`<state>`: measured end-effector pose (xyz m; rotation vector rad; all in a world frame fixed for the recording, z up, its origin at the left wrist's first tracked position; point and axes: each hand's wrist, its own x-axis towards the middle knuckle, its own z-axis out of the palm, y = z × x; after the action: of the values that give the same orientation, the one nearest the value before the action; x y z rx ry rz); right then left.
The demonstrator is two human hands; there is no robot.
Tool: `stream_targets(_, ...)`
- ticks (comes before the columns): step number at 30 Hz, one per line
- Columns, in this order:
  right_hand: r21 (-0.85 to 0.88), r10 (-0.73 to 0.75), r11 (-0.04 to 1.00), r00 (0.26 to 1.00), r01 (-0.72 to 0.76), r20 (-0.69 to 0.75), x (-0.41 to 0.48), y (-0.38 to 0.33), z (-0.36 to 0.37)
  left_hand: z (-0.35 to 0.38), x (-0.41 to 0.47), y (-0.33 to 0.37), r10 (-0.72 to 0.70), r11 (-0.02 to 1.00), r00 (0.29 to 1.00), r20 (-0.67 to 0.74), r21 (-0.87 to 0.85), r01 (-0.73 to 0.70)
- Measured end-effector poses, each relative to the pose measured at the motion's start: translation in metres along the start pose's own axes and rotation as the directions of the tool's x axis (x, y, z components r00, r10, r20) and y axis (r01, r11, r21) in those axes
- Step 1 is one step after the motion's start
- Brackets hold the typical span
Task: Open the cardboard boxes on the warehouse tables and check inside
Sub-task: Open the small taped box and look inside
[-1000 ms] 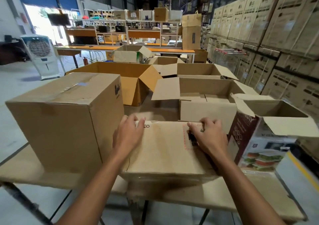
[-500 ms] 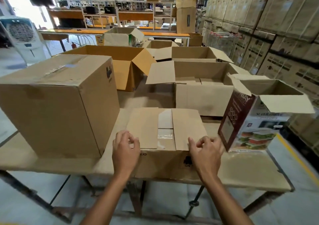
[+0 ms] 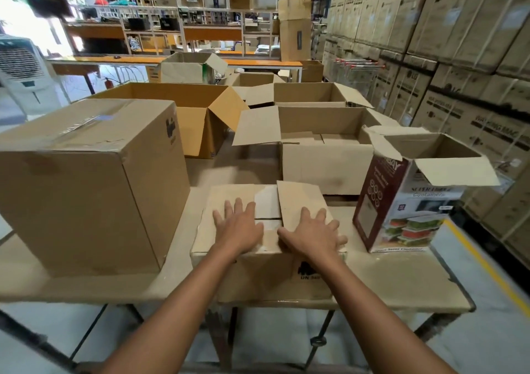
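Small flat brown cardboard box (image 3: 266,230) at near table edge (image 3: 401,293), flaps closed. Left hand (image 3: 239,227), right hand (image 3: 312,234) flat on top flaps, fingers spread, gripping nothing. Step: opening. Next: likely hook fingertips under centre seam, lift flaps.

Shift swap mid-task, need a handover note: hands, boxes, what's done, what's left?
Left hand and right hand: both open, flat on top of the small box at the table near edge.
Small box: flaps down, unopened.
Large taped box to its left: sealed.
Printed container box to its right and brown boxes behind: flaps already open.
Left to do: open the small box, then the taped one, check inside.
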<state>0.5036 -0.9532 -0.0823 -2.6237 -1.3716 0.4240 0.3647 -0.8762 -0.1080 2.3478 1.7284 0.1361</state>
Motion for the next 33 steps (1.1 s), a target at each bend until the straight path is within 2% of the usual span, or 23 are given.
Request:
stream_targets(3,0.216,-0.035,0.976,0.999,0.027,0.034,0.002,0.003,-0.022,0.0,0.003,-0.002,0.0,1.0,1.0,0.001,-0.015,0.0)
stream_targets(5,0.379,-0.1,0.92,0.995,0.097,-0.012,0.005,0.005,-0.045,0.0,0.006,-0.002,0.002,1.0,1.0,0.003,-0.01,-0.002)
stream_targets(6,0.404,-0.115,0.906,0.992,0.126,-0.053,0.007,0.007,-0.059,0.0,0.006,-0.003,0.002,1.0,1.0,-0.001,-0.006,-0.002)
stream_targets(8,0.298,-0.111,0.941,0.978,0.16,-0.175,0.013,0.013,-0.088,0.0,0.008,-0.004,0.002,1.0,1.0,-0.009,-0.006,-0.002)
stream_targets(11,0.048,-0.088,0.993,0.939,0.111,-0.334,0.021,0.034,-0.114,-0.001,0.009,-0.004,0.009,1.0,1.0,-0.023,0.0,-0.009)
stream_targets(14,-0.242,-0.072,0.97,0.95,-0.004,-0.304,0.023,0.057,-0.102,0.0,0.007,-0.002,0.017,1.0,1.0,-0.021,-0.004,-0.018)
stream_targets(16,-0.33,-0.066,0.944,0.974,-0.011,-0.219,0.029,0.07,-0.077,0.0,0.007,-0.002,0.02,1.0,0.999,-0.025,0.0,-0.02)
stream_targets(17,-0.299,-0.054,0.954,0.983,-0.001,-0.175,0.031,0.076,-0.063,0.0,0.007,-0.002,0.021,1.0,0.999,-0.027,0.0,-0.021)
stream_targets(19,-0.074,-0.011,0.997,0.998,0.007,-0.056,0.034,0.082,-0.037,0.0,0.008,-0.001,0.017,1.0,0.999,-0.027,-0.005,-0.017)
stream_targets(21,0.143,0.017,0.989,0.999,-0.023,0.046,0.03,0.079,-0.019,-0.001,0.007,0.002,0.013,1.0,1.0,-0.018,-0.008,-0.013)
stream_targets(22,0.197,0.027,0.98,0.998,-0.037,0.053,0.029,0.077,-0.015,-0.001,0.008,0.003,0.014,1.0,1.0,-0.004,-0.015,-0.014)
stream_targets(26,0.177,0.059,0.983,0.998,-0.053,-0.031,0.027,0.062,-0.014,-0.017,0.007,0.003,0.041,0.99,0.999,0.003,-0.136,-0.041)
stream_targets(30,0.164,0.047,0.986,0.986,-0.02,-0.158,0.027,0.052,-0.006,-0.071,0.006,-0.011,0.128,0.871,0.991,-0.044,-0.473,-0.134)
stream_targets(33,0.066,-0.024,0.997,0.982,0.037,-0.187,0.032,0.051,0.002,-0.121,0.013,-0.042,0.08,0.838,0.997,0.008,-0.542,-0.063)
